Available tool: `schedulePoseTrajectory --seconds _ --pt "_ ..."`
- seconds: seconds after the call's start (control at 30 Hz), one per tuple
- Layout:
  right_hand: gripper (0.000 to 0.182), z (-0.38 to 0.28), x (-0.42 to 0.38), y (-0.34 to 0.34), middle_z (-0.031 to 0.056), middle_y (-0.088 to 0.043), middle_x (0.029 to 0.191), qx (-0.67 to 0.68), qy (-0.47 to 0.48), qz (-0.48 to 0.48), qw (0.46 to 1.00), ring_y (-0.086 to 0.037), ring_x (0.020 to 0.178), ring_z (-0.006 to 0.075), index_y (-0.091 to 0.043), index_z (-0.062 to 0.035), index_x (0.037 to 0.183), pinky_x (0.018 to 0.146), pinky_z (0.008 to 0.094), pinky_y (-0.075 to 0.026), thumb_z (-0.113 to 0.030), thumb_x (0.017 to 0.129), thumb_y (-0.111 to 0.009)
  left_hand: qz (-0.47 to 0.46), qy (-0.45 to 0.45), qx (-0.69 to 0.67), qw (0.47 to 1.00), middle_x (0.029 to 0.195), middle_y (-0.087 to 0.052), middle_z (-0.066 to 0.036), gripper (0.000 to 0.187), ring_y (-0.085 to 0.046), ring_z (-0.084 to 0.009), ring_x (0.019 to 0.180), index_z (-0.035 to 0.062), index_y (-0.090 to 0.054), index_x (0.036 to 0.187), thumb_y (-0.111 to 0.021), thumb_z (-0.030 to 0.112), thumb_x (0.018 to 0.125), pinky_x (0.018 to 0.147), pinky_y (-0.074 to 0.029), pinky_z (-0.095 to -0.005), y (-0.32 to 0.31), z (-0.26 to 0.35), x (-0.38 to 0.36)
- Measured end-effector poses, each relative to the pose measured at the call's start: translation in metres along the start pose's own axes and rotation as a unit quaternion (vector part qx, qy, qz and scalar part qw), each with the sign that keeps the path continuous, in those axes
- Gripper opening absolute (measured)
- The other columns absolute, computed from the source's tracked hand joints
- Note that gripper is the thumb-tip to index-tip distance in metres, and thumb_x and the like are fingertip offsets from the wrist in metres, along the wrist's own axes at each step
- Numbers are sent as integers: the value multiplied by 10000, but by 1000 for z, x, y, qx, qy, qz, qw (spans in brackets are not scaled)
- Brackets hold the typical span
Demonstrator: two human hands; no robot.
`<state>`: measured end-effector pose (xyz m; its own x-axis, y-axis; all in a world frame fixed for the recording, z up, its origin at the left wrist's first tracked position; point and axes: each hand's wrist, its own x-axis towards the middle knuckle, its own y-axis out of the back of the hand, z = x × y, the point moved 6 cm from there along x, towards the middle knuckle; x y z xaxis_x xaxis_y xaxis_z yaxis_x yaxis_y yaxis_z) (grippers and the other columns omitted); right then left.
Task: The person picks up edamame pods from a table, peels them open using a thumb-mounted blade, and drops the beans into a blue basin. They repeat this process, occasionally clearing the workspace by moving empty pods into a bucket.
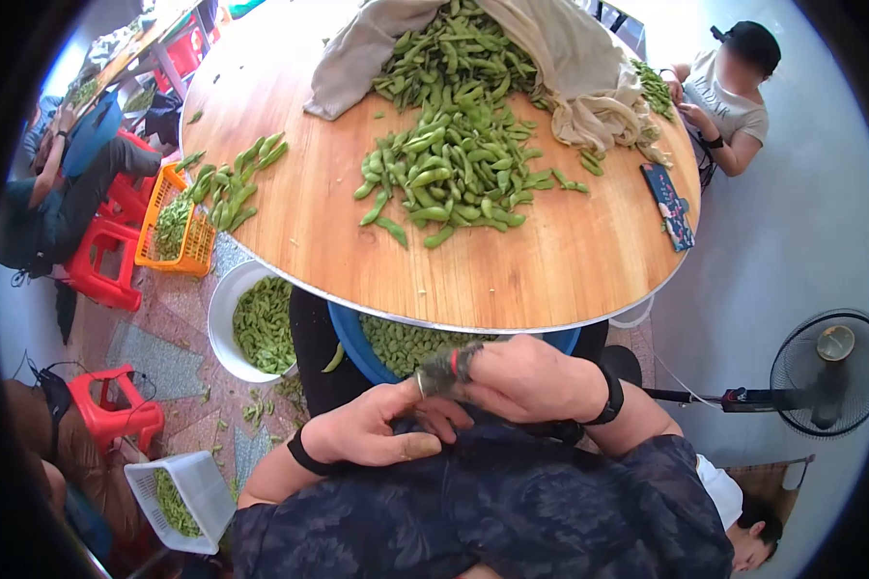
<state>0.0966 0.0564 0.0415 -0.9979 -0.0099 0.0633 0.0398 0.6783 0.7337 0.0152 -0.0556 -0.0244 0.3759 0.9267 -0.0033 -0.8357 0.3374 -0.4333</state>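
Note:
My left hand (381,425) and my right hand (526,379) meet in front of my dark patterned shirt, below the table's near edge. A dark green, worn-looking covering (449,371) with a red band is between them, around fingers. My right hand's fingers are closed by this covering; what they hold is hidden. The left hand's fingers are partly curled, with the thumb apart, and nothing distinct shows in them. Just beyond the hands, a blue basin (352,338) holds green beans. On the round wooden table (328,232) lies a large pile of green pods (454,164).
A beige cloth (574,58) lies by the pile. At left are a white bucket (224,318), an orange basket (198,253), red stools (106,265) and a white basket (208,482). Other people sit left and right; a fan (830,372) stands at right.

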Motion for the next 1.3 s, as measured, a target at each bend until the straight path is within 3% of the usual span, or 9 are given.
schedulePoseTrajectory --seconds 0.23,0.37,0.6,0.77,0.93,1.0,1.07,1.1,1.3 --pt "238 80 21 83 194 -591 808 -249 -169 205 931 -610 769 366 -508 -15 985 634 429 -489 -198 863 -600 120 -117 15 986 1163 -584 -160 586 -609 -233 1018 -2 -342 1382 -607 200 901 892 -472 -346 18 21 5" --pt "191 77 43 82 209 -576 801 -286 -180 199 920 -597 745 384 -458 -2 924 623 458 -468 -152 863 -559 146 -112 37 982 1110 -604 -126 459 -611 -195 988 -10 -413 1321 -576 145 920 879 -477 -333 23 23 19" --pt "141 76 6 98 180 -587 760 -248 -136 248 927 -618 687 340 -492 -17 918 574 430 -489 -97 830 -569 183 -112 92 972 1086 -600 -88 320 -593 -143 978 1 -458 1280 -464 90 972 859 -480 -294 28 19 33" --pt "128 26 -12 73 120 -597 797 -221 0 148 964 -585 553 275 -561 -46 905 485 367 -470 -63 782 -596 323 -145 77 932 931 -565 -20 300 -553 -71 734 -13 -483 1241 -498 112 968 672 -470 -216 26 43 56" --pt "184 -3 -28 56 56 -626 997 -226 126 62 964 -581 523 190 -590 -80 927 455 306 -465 -104 747 -622 93 9 -1 996 736 -490 27 281 -444 -44 630 23 -562 1025 -427 270 1014 583 -391 -200 10 26 70" --pt "189 -1 -32 49 86 -623 975 -209 120 57 969 -587 531 212 -574 -51 949 463 310 -470 -90 771 -622 107 16 25 994 694 -502 20 301 -442 -55 622 32 -572 969 -429 294 1012 572 -362 -204 7 24 67" --pt "214 24 -40 54 116 -619 938 38 -100 208 972 -577 516 252 -544 -16 997 463 321 -465 -92 806 -602 154 37 -9 987 705 -496 25 296 -429 -54 620 31 -573 983 -430 288 1013 568 -361 -206 6 23 64" --pt "225 29 -41 50 144 -604 875 95 -160 150 971 -586 587 305 -512 6 1032 530 348 -473 -83 828 -547 184 15 -19 983 706 -494 29 265 -424 -52 610 34 -575 992 -442 262 1010 563 -353 -201 5 24 63" --pt "172 40 -42 19 167 -544 824 317 -203 134 917 -560 748 332 -491 2 1001 666 380 -451 -19 832 -469 280 -113 247 921 662 -486 -11 153 -412 -91 557 10 -565 866 -541 128 960 514 -368 -249 2 24 61"
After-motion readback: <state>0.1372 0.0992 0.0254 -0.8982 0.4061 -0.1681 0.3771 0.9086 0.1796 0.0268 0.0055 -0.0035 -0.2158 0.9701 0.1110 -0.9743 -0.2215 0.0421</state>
